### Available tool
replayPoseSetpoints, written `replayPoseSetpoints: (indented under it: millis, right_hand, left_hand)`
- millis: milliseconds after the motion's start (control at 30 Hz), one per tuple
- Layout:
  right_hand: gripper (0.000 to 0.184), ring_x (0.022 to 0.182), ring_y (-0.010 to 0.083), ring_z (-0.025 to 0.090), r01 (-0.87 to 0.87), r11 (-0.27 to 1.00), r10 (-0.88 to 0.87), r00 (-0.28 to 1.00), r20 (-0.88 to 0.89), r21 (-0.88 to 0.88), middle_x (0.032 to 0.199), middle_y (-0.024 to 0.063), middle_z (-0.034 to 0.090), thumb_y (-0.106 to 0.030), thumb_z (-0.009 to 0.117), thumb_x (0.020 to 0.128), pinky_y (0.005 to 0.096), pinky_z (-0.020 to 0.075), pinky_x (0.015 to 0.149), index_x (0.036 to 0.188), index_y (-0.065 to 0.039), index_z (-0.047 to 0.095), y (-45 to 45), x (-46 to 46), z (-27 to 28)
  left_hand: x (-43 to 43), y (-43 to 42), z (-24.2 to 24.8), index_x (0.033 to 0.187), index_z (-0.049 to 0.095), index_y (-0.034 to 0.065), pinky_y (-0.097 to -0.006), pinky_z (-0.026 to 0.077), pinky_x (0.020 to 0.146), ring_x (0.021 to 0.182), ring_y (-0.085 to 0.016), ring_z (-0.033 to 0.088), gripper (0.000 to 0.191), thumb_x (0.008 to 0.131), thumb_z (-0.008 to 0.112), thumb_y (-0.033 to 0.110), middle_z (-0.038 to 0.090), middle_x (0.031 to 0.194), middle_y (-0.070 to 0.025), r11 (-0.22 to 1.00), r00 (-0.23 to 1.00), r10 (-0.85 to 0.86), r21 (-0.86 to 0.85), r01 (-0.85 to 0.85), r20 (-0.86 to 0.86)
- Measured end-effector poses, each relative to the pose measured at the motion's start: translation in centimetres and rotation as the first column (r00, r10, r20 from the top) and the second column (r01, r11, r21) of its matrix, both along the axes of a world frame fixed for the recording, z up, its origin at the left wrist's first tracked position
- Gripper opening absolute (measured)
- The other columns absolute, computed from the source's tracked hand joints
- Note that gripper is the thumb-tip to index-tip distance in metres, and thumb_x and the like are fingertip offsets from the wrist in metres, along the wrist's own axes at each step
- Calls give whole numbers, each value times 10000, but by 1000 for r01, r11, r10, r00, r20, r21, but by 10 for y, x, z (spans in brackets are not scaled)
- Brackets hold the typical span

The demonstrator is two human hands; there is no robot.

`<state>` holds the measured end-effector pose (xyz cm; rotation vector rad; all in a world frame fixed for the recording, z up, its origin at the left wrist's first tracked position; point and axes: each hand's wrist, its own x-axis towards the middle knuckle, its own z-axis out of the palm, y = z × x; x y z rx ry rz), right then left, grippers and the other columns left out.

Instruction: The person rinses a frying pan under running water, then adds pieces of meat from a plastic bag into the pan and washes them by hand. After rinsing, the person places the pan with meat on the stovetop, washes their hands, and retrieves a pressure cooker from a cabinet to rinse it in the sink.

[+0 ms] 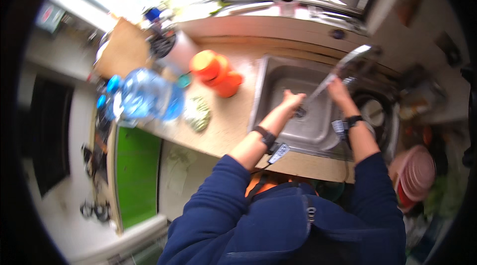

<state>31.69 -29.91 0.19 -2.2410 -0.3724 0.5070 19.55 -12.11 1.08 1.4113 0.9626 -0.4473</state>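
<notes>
My left hand [293,100] is over the stainless steel sink basin [274,89], close to the drain [299,112]. Its fingers look apart, and I see nothing in it. A pale, blurred streak [319,88], seemingly water, slants from the chrome faucet [356,54] towards that hand. My right hand [338,90] is beside the streak, just below the faucet spout; blur hides whether its fingers grip anything. Both wrists wear dark bands with white tags. Right of the basin, a dark round pan [384,130] sits in the second sink bowl, partly covered by my right forearm.
Left of the sink, an orange jug [220,75], a bag of green pieces [198,114] and a large blue water bottle [152,95] stand or lie on the counter [238,123]. Behind them is a utensil holder [180,52]. A pink basket [417,171] is at lower right.
</notes>
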Motion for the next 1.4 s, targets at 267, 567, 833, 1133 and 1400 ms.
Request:
replayPoseSetpoints:
  millis: [267, 567, 833, 1133, 1400]
  right_hand:
    - [679, 1411, 247, 259, 20, 938, 36, 988, -153, 347, 1540, 130, 254, -209, 571, 934, 353, 206, 1129, 1492, -58, 214, -28, 0, 7]
    - [289, 788, 108, 578, 11, 992, 38, 929, -369, 129, 822, -27, 595, -322, 727, 824, 268, 460, 645, 982, -113, 606, 17, -93, -24]
    - [420, 992, 245, 606, 545, 430, 464, 551, -694, 720, 992, 87, 655, -439, 422, 985, 389, 486, 889, 999, -60, 602, 54, -108, 29]
    - [496, 1053, 275, 542, -148, 902, 351, 797, -491, 405, 1221, 164, 564, -211, 627, 808, 406, 437, 869, 1272, -84, 511, -8, -70, 23]
    - [193, 596, 90, 372, -337, 939, 318, 927, 198, 70, 667, -6, 425, 27, 575, 653, 257, 322, 490, 690, -60, 407, -34, -53, -17]
  left_hand:
    - [-47, 30, -14, 1419, 366, 60, -396, 287, 1100, 1375, -333, 263, 725, 821, 659, 346, 223, 1483, -245, 944, 996, -69, 326, 46, 58]
    - [-62, -2, -43, 781, 559, 57, -342, 500, 515, 602, -184, 593, 163, 744, 706, 118, 571, 651, -73, 914, 876, 376, -274, -299, 302]
    - [-39, -50, 17, 954, 599, 96, -315, 491, 796, 875, -169, 583, 211, 861, 669, 272, 610, 938, -24, 416, 713, 675, -896, -154, 190]
    - [-70, 5, 28, 1371, 461, 127, -539, 302, 1072, 1282, -296, 413, 683, 765, 720, 308, 445, 1380, -104, 790, 767, -605, 283, 544, 214]
    - [-53, -24, 9, 721, 614, 52, -423, 509, 717, 858, -353, 625, 105, 627, 632, 9, 632, 833, -174, 671, 817, -443, 741, 29, 369]
